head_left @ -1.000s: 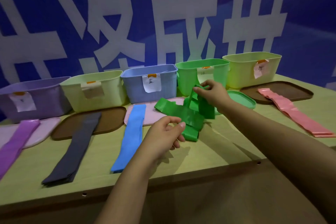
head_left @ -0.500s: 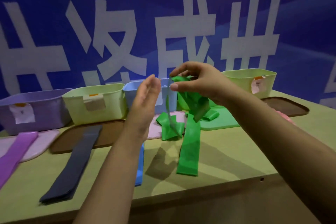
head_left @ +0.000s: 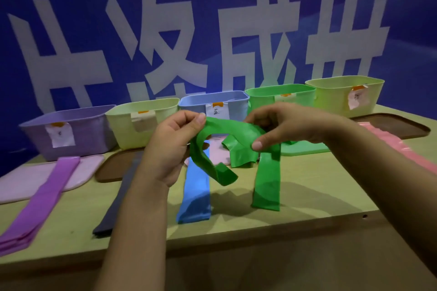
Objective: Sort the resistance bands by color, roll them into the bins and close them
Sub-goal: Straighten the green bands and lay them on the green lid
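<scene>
Both hands hold a tangled green resistance band (head_left: 238, 136) above the table. My left hand (head_left: 170, 146) pinches its left part near the top. My right hand (head_left: 281, 126) grips the right part, thumb underneath. One long end (head_left: 267, 184) hangs down to the tabletop, a shorter loop curls below my left hand. Behind stand the green bin (head_left: 264, 98) and its green lid (head_left: 305, 149) lying flat.
On the table lie a purple band (head_left: 40, 201), a dark grey band (head_left: 113, 215), a blue band (head_left: 195, 194) and a pink band (head_left: 392, 146). The purple bin (head_left: 89, 132), a pale yellow-green bin (head_left: 123, 125), a blue bin (head_left: 236, 107) and another yellow-green bin (head_left: 331, 98) line the back, lids in front.
My left hand has closed in and taken hold of the green band. Both hands have dropped lower, and the band now spreads between them.
</scene>
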`<state>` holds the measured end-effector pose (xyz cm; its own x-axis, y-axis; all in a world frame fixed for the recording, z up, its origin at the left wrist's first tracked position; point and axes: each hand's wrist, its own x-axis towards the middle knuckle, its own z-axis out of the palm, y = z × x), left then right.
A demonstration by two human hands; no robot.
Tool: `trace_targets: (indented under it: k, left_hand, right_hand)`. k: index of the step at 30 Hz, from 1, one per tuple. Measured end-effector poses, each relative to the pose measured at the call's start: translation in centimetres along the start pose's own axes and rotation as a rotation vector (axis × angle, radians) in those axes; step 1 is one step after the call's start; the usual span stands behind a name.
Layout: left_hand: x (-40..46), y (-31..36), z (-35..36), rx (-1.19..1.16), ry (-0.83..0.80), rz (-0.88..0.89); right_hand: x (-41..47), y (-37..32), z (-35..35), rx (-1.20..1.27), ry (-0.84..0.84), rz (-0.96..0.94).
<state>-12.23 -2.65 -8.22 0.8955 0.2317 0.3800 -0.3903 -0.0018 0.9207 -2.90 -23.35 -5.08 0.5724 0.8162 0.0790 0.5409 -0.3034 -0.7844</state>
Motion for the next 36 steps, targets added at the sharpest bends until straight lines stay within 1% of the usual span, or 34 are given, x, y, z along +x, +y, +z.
trace_targets:
  k: [2,5,8,10,12,14,15,17,18,21,24,25,27,29,30,32,34,36]
  left_hand:
    - [-0.6,0.3,-0.7,0.02,0.009,0.002]
    - [-1.4,0.3,-1.1,0.071,-0.006,-0.006]
    - [-2.1,0.2,-1.3,0.038,-0.007,0.004]
    - [-2.4,0.2,-1.6,0.029,-0.008,0.018]
    - [-2.7,0.3,-2.0,0.054,-0.034,0.023]
    - [-3.2,0.2,-2.3,0.107,-0.124,0.03]
    - [-3.4,0.2,-2.4,0.135,-0.193,0.038]
    - [-4.1,0.3,-2.3,0.175,-0.314,0.067]
    - [-4.4,0.4,-2.2,0.193,-0.337,0.089]
    - [-4.8,1.3,-2.0,0.187,-0.303,0.183]
    - [-4.7,2.9,-1.0,0.089,-0.185,0.254]
    - [-4.6,3.5,-0.5,0.075,-0.176,0.257]
    - [-4.5,4.6,0.8,0.102,-0.231,0.242]
    - [-4.5,5.5,2.1,0.11,-0.303,0.227]
    - [-4.6,5.9,2.7,0.067,-0.325,0.206]
    - [-4.9,6.4,3.7,0.011,-0.301,0.214]
    - [-4.9,6.1,4.0,0.024,-0.229,0.252]
    - [-4.5,5.1,4.1,0.165,-0.141,0.338]
  right_hand:
    - [-0.2,0.5,-0.5,0.071,0.045,0.002]
    - [-0.6,0.5,-1.0,0.248,0.104,-0.025]
    - [-0.8,0.0,-1.4,0.437,0.189,-0.061]
    - [-1.0,-0.6,-1.5,0.573,0.269,-0.082]
    - [-1.0,-1.3,-1.3,0.638,0.363,-0.109]
    - [-1.0,-2.4,-0.5,0.664,0.437,-0.154]
    - [-1.0,-3.1,0.0,0.68,0.454,-0.192]
    - [-1.3,-4.5,1.0,0.708,0.444,-0.284]
    - [-1.5,-5.3,1.5,0.706,0.424,-0.326]
    - [-2.3,-7.2,2.7,0.66,0.348,-0.41]
    - [-2.7,-8.5,3.6,0.612,0.258,-0.478]
    - [-2.7,-8.8,3.8,0.576,0.246,-0.486]
    - [-2.5,-9.3,4.1,0.489,0.263,-0.503]
    - [-2.4,-9.8,4.4,0.414,0.323,-0.536]
    - [-2.3,-9.9,4.4,0.394,0.365,-0.542]
    - [-2.1,-9.6,5.0,0.397,0.46,-0.504]
    - [-1.6,-8.5,6.0,0.462,0.498,-0.406]
    - [-1.1,-6.7,7.4,0.617,0.393,-0.308]
